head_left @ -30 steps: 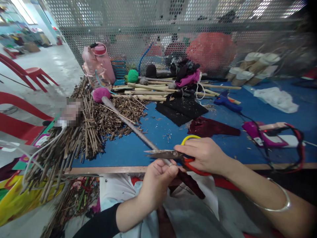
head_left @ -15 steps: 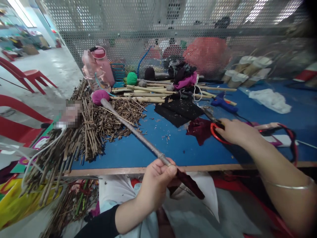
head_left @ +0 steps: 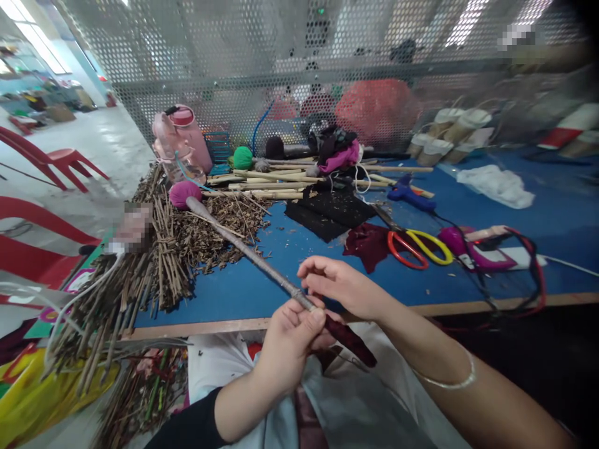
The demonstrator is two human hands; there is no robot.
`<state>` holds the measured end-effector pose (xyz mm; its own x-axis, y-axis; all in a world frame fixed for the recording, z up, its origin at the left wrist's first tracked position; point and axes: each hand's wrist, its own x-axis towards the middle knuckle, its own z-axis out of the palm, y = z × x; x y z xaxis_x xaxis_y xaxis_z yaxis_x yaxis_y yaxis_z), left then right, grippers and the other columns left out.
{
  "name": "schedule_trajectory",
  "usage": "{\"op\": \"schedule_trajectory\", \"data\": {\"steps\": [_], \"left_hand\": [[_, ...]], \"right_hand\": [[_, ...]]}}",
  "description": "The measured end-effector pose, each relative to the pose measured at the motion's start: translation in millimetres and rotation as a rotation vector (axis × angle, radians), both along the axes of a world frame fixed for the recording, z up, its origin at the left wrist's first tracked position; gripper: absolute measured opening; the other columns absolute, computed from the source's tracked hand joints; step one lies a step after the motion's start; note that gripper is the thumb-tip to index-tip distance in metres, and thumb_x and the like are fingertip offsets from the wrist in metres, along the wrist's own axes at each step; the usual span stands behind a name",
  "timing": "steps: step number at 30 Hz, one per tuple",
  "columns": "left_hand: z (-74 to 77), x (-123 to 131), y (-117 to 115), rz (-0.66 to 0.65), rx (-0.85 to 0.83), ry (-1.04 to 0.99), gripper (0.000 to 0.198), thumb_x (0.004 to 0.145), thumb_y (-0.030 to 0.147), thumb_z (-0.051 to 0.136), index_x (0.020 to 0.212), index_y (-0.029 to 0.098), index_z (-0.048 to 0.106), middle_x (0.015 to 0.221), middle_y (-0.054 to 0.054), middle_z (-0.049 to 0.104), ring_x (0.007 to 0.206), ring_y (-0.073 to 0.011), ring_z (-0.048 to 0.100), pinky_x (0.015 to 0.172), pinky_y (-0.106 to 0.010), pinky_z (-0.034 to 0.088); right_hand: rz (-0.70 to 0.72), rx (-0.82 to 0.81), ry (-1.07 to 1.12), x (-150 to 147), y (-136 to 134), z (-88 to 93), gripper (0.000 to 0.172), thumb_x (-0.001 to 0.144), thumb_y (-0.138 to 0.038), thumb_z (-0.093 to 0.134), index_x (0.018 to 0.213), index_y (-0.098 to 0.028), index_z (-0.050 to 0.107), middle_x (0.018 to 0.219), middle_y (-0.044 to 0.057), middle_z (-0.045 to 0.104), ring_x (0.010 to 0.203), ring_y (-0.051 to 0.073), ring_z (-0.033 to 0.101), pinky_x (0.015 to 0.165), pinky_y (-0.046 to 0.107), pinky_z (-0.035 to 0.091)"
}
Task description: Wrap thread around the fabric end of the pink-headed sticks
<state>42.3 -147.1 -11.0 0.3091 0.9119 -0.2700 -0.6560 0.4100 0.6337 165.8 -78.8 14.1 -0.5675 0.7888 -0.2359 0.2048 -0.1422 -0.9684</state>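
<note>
My left hand [head_left: 294, 340] is closed around the lower end of a long stick [head_left: 248, 252] wrapped in grey. A magenta ball [head_left: 185, 194] is at the stick's far end, over the dry plant bits. Dark red cloth [head_left: 350, 342] covers the near end and sticks out past my fingers. Just above the stick is my right hand [head_left: 339, 284], fingers curved and apart, holding nothing that I can see. Scissors [head_left: 412, 246] with one red and one yellow handle lie on the blue table, their blades beside a dark red cloth scrap [head_left: 367, 246].
Bundled twigs [head_left: 163, 255] and dry bits [head_left: 224, 240] cover the table's left side. Pale sticks [head_left: 271, 181], a black cloth [head_left: 327, 212] and a blue glue gun [head_left: 412, 193] lie farther back. Cables loop around a magenta tool [head_left: 491, 257] at right. A perforated metal screen [head_left: 224, 62] stands behind.
My right hand has let go of the scissors, leaving them on the table, and has moved left to the stick. My left hand keeps its hold.
</note>
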Motion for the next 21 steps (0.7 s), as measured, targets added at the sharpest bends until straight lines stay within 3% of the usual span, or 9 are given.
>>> {"op": "schedule_trajectory", "data": {"steps": [3, 6, 14, 18, 21], "left_hand": [[-1.8, 0.1, -0.2, -0.026, 0.049, 0.028, 0.029, 0.07, 0.033, 0.07, 0.077, 0.007, 0.063, 0.071, -0.009, 0.065, 0.062, -0.0113, 0.057, 0.059, -0.022, 0.044], [-3.1, -2.4, -0.4, -0.019, 0.013, 0.019, 0.027, 0.07, 0.032, 0.07, 0.078, 0.008, 0.061, 0.074, -0.009, 0.065, 0.063, -0.0118, 0.058, 0.059, -0.022, 0.045], [0.0, -4.6, -0.4, -0.02, -0.006, -0.062, 0.027, 0.069, 0.029, 0.072, 0.082, 0.012, 0.055, 0.073, -0.007, 0.067, 0.06, -0.0125, 0.06, 0.053, -0.02, 0.043], [3.6, -8.8, 0.5, -0.004, -0.015, -0.048, 0.027, 0.068, 0.027, 0.072, 0.084, 0.012, 0.057, 0.075, -0.006, 0.066, 0.063, -0.0121, 0.061, 0.058, -0.022, 0.048], [10.9, -11.6, 5.6, -0.005, -0.028, -0.047, 0.028, 0.068, 0.028, 0.072, 0.087, 0.013, 0.057, 0.075, -0.005, 0.066, 0.06, -0.0113, 0.061, 0.058, -0.023, 0.05]], "right_hand": [[0.088, -0.147, -0.043, -10.7, 8.5, -2.4, 0.032, 0.071, -0.046, 0.065, 0.076, -0.015, 0.055, 0.048, -0.008, 0.047, 0.031, 0.002, 0.033, 0.028, 0.015, 0.022], [0.137, -0.304, 0.003, -16.0, 10.0, -11.3, 0.033, 0.074, -0.046, 0.061, 0.075, -0.013, 0.06, 0.04, -0.01, 0.039, 0.027, 0.002, 0.028, 0.026, 0.015, 0.019], [0.032, -0.402, 0.231, -7.6, 6.6, -23.5, 0.032, 0.081, -0.04, 0.056, 0.098, -0.014, 0.06, 0.043, -0.009, 0.044, 0.028, 0.004, 0.034, 0.029, 0.015, 0.026], [-0.034, -0.422, 0.329, -3.3, -7.9, -26.8, 0.04, 0.087, -0.048, 0.042, 0.11, -0.019, 0.056, 0.065, 0.0, 0.059, 0.052, 0.01, 0.057, 0.045, 0.018, 0.044], [-0.105, -0.309, 0.248, 2.3, -29.3, -36.5, 0.045, 0.089, -0.052, 0.031, 0.11, -0.02, 0.055, 0.074, 0.004, 0.062, 0.06, 0.015, 0.06, 0.048, 0.023, 0.047]]}}
